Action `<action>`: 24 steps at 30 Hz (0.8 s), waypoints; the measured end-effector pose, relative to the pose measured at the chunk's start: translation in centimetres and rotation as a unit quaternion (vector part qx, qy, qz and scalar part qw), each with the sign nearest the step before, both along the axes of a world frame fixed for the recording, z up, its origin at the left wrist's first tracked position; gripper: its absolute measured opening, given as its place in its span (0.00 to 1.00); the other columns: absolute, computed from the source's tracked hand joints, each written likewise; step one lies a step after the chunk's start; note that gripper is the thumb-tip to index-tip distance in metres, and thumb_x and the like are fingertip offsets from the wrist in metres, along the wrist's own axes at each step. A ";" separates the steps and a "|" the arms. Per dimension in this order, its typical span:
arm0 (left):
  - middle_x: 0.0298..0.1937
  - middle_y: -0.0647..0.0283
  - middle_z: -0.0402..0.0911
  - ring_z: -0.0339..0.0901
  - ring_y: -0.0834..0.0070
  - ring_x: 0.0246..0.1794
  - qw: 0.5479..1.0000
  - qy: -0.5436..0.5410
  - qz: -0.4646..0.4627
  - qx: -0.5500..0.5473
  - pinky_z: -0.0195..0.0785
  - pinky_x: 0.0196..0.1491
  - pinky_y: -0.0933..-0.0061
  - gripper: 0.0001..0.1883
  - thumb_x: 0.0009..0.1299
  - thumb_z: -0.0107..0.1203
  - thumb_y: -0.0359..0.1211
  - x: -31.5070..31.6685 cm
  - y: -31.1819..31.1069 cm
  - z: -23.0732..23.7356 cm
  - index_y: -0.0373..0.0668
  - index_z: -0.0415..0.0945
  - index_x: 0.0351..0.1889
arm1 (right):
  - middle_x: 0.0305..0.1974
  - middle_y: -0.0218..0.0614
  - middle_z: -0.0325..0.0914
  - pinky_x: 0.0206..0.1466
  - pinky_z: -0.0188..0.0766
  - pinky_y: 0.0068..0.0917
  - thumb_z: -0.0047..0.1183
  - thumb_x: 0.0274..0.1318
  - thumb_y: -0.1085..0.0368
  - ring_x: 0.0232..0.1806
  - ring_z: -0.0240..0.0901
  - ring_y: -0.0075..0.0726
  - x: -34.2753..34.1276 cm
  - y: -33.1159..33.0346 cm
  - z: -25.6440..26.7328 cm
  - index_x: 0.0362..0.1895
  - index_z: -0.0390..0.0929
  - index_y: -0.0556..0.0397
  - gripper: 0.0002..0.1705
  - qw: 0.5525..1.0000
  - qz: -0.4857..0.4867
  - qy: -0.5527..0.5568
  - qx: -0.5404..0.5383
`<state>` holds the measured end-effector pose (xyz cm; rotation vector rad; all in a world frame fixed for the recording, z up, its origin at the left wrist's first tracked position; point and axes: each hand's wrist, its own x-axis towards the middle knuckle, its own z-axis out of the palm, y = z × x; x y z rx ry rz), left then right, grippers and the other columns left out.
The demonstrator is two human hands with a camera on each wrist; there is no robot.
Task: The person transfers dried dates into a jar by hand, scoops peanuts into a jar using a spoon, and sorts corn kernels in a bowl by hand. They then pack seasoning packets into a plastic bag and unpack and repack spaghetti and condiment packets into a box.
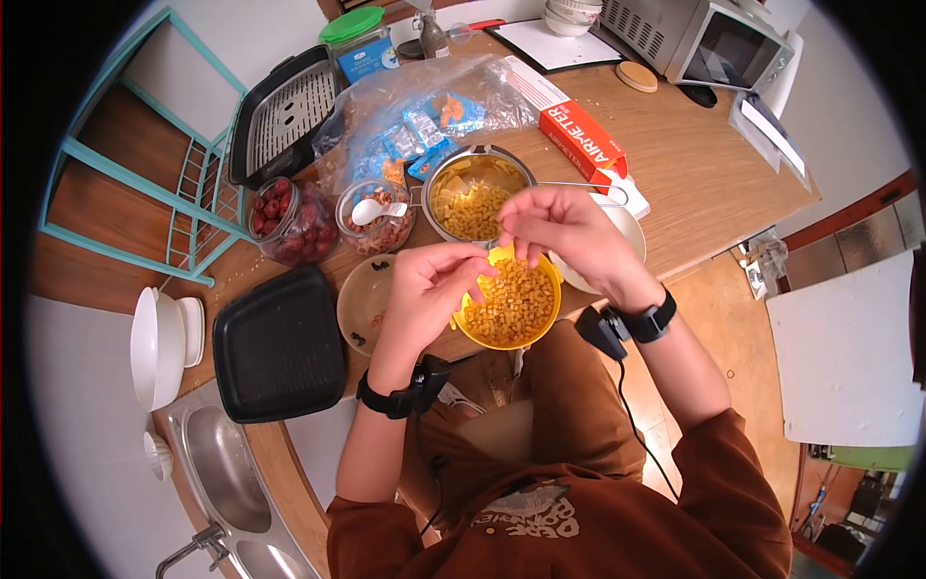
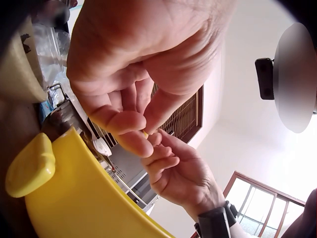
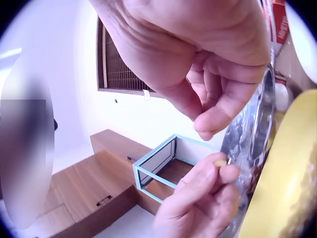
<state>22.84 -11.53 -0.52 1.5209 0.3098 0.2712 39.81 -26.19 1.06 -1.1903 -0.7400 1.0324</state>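
Note:
My left hand (image 1: pixel 417 289) hovers over the near side of the yellow bowl (image 1: pixel 501 254), which is full of corn kernels (image 1: pixel 511 307). Between its thumb and forefinger it pinches a small pale-yellow corn kernel (image 3: pixel 221 162). Facing it, my right hand (image 1: pixel 571 234) is held above the bowl's far edge. Its fingers are curled, the thumb tip meets the forefinger, and nothing shows between them. Just beyond the hands stands a steel bowl (image 1: pixel 479 151) with more kernels in liquid; the right hand covers part of its rim.
A beige plate (image 1: pixel 357 294) lies left of the yellow bowl, beside a black pan (image 1: pixel 280 343). Jars of red fruit (image 1: pixel 294 227) and nuts (image 1: pixel 378 232) stand behind. A white bowl (image 1: pixel 632 232) is partly under the right hand. Plastic bags (image 1: pixel 415 116) and a red-white box (image 1: pixel 579 135) lie farther back.

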 end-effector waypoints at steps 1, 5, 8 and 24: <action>0.37 0.59 0.88 0.80 0.83 0.29 1.000 -0.016 0.012 0.021 0.69 0.29 0.83 0.08 0.74 0.57 0.25 0.2 0.2 -0.1 0.31 0.82 0.47 | 0.35 0.32 0.84 0.34 0.73 0.16 0.55 0.67 0.69 0.31 0.76 0.17 0.3 0.6 0.1 0.47 0.80 0.62 0.10 0.998 -0.001 -0.057 -0.011; 0.39 0.58 0.88 0.81 0.84 0.29 0.993 -0.073 0.066 0.072 0.64 0.25 0.86 0.09 0.74 0.57 0.25 1.5 1.0 0.5 0.32 0.82 0.49 | 0.35 0.31 0.83 0.35 0.72 0.16 0.54 0.67 0.70 0.33 0.76 0.16 0.6 1.0 0.8 0.48 0.80 0.63 0.10 0.982 -0.038 -0.171 -0.067; 0.41 0.57 0.88 0.81 0.83 0.31 0.986 -0.054 0.099 0.124 0.68 0.29 0.86 0.10 0.74 0.57 0.25 2.4 1.0 2.1 0.31 0.82 0.50 | 0.36 0.30 0.83 0.36 0.72 0.17 0.54 0.66 0.70 0.34 0.76 0.15 0.6 0.0 0.5 0.49 0.80 0.63 0.11 0.986 -0.030 -0.157 -0.050; 0.31 0.55 0.81 0.78 0.59 0.41 0.766 0.046 -0.149 0.623 0.65 0.53 0.61 0.04 0.58 0.62 0.27 -0.9 -2.7 1.5 0.36 0.81 0.23 | 0.36 0.40 0.81 0.40 0.78 0.38 0.57 0.46 0.70 0.46 0.78 0.45 -4.9 -1.5 -1.6 0.28 0.81 0.56 0.04 0.637 0.090 -0.758 -0.105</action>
